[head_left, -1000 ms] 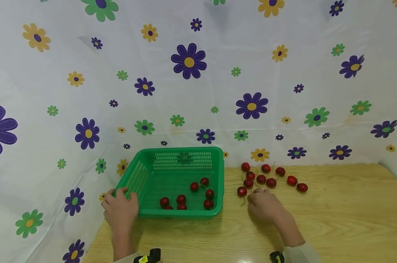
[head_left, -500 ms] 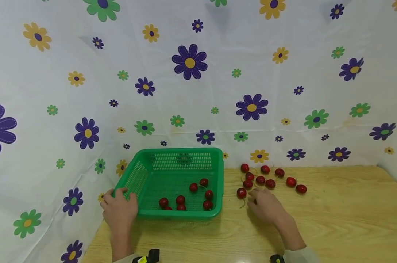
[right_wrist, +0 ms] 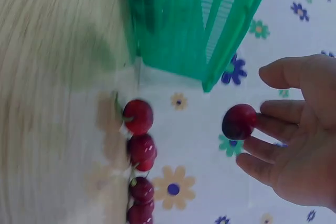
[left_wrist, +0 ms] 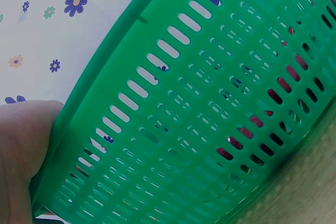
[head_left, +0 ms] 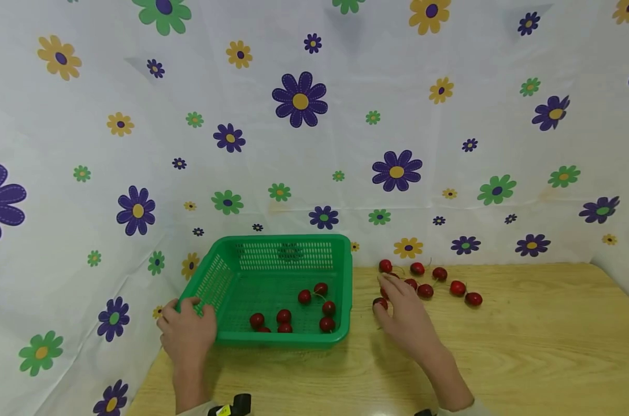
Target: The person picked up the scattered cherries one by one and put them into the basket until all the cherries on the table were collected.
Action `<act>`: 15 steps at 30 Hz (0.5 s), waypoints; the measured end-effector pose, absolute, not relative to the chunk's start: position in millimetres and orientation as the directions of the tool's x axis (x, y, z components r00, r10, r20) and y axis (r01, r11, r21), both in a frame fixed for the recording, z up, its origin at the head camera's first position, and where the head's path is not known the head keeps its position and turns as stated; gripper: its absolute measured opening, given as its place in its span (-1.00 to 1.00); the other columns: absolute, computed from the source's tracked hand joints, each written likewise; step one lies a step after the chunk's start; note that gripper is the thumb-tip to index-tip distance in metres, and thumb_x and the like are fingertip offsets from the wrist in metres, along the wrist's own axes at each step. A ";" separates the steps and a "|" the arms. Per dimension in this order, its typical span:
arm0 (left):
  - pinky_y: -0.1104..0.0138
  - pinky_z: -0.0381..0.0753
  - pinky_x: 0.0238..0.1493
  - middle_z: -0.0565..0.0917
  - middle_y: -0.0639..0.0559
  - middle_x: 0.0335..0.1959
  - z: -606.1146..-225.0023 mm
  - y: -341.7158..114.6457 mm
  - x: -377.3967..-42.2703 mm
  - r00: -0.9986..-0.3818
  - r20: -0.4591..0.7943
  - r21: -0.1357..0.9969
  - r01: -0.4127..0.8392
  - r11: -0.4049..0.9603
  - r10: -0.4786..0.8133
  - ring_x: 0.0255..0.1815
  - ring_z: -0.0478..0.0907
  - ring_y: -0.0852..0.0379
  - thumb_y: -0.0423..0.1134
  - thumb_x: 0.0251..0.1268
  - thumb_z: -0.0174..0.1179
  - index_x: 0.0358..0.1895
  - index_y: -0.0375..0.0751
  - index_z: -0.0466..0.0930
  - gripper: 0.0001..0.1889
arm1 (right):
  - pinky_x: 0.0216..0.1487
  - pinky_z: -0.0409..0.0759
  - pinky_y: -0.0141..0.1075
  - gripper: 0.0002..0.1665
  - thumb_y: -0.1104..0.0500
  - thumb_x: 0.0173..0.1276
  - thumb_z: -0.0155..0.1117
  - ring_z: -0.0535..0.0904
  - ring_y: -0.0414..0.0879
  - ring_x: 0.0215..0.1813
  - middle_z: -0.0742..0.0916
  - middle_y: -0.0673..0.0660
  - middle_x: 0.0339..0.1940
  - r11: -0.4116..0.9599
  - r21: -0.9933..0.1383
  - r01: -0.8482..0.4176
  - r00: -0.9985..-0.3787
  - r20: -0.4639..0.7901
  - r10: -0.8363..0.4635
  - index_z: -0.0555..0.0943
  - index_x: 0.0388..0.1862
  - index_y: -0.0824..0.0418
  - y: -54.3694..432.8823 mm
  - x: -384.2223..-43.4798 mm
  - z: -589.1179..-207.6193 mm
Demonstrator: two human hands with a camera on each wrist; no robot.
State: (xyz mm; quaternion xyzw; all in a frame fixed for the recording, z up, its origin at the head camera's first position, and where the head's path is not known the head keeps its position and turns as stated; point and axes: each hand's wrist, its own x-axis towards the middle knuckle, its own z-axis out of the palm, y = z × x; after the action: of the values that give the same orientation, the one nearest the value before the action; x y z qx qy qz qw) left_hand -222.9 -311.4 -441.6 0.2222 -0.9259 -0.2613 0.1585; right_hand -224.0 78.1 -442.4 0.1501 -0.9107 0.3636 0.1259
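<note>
My left hand [head_left: 187, 332] grips the near left corner of a green plastic basket [head_left: 280, 338]; in the left wrist view, the hand [left_wrist: 23, 156] is at the rim beside the slotted wall. Several red cherries [head_left: 304, 297] lie inside. Raised over the near left end of a group of loose cherries [head_left: 425, 290] is my right hand [head_left: 410, 318]. In the right wrist view, one dark red cherry [right_wrist: 238, 123] sits at the fingertips of this hand [right_wrist: 302, 135], above the table, the thumb spread apart. The head view hides that cherry beneath the hand.
A wooden table [head_left: 543, 341] carries the basket and cherries. Behind it hangs a white cloth [head_left: 340, 127] printed with flowers, which also covers the left side. The basket's right wall [head_left: 350, 294] stands a short way left of the loose cherries.
My right hand has risen from the table and shifted slightly up and left, now covering some of the loose cherries. My left hand stays on the basket. The head view has shifted slightly.
</note>
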 end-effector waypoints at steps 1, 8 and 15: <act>-0.40 0.18 0.08 0.09 -0.55 0.35 -441.3 -311.3 -222.9 -0.851 0.179 0.555 -0.327 0.765 -0.493 0.33 0.03 -0.52 -0.11 0.41 -0.17 0.22 -0.39 0.35 -0.52 | 0.39 0.29 0.19 -0.32 0.25 0.35 0.29 0.29 0.28 0.47 0.46 0.30 0.43 0.679 -0.622 -0.390 -0.911 0.368 -0.186 0.38 0.42 0.37 74.1 -222.7 -440.7; -0.41 0.17 0.08 0.10 -0.55 0.35 -441.6 -311.7 -222.6 -0.848 0.189 0.553 -0.326 0.767 -0.496 0.33 0.04 -0.53 -0.11 0.41 -0.16 0.20 -0.38 0.37 -0.53 | 0.44 0.15 0.23 -0.13 0.17 0.32 0.35 0.10 0.27 0.57 0.31 0.22 0.55 0.595 -0.564 -0.573 -0.812 0.492 -0.316 0.22 0.53 0.30 46.5 -213.1 -437.9; -0.40 0.17 0.10 0.10 -0.55 0.35 -440.4 -311.0 -221.7 -0.848 0.190 0.555 -0.322 0.767 -0.494 0.33 0.04 -0.52 -0.11 0.40 -0.16 0.20 -0.39 0.37 -0.53 | 0.49 0.05 0.18 -0.13 -0.02 0.45 0.22 -0.04 0.16 0.63 0.16 0.10 0.63 0.551 -0.521 -0.652 -0.758 0.452 -0.470 0.11 0.59 0.23 23.4 -202.7 -440.0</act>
State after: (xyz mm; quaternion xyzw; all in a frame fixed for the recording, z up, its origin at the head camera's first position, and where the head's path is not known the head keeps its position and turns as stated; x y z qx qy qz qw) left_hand -221.7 -311.0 -440.4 0.2205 -0.9253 -0.2608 0.1648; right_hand -202.7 23.4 -440.0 0.3223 -0.8707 0.3476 0.1310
